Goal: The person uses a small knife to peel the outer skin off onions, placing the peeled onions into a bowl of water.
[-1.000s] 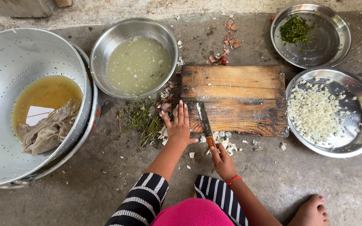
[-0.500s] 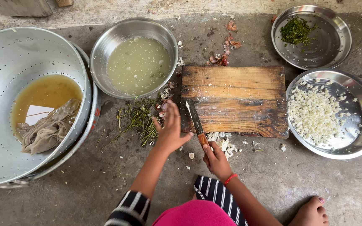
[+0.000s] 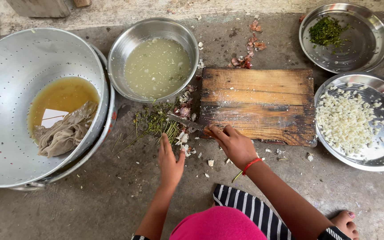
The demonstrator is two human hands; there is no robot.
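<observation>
My right hand (image 3: 234, 144), with a red thread at the wrist, grips a knife (image 3: 187, 122) whose blade points left over the scraps at the front left corner of the wooden chopping board (image 3: 263, 100). My left hand (image 3: 170, 161) lies flat on the concrete floor, fingers together, touching the pile of green herb stems (image 3: 153, 122) and white peelings (image 3: 184, 138) just left of the board. The board's top carries only a faint white smear.
A steel bowl of cloudy greenish liquid (image 3: 156, 62) sits behind the scraps. A large colander with amber liquid and a cloth (image 3: 41, 106) stands at left. A steel plate of chopped white bits (image 3: 356, 120) and another of chopped herbs (image 3: 343, 38) are at right. My foot (image 3: 345, 222) shows bottom right.
My left hand has slid off the board's front edge down and left to the scrap pile on the floor. The knife has swung from upright to pointing left off the board.
</observation>
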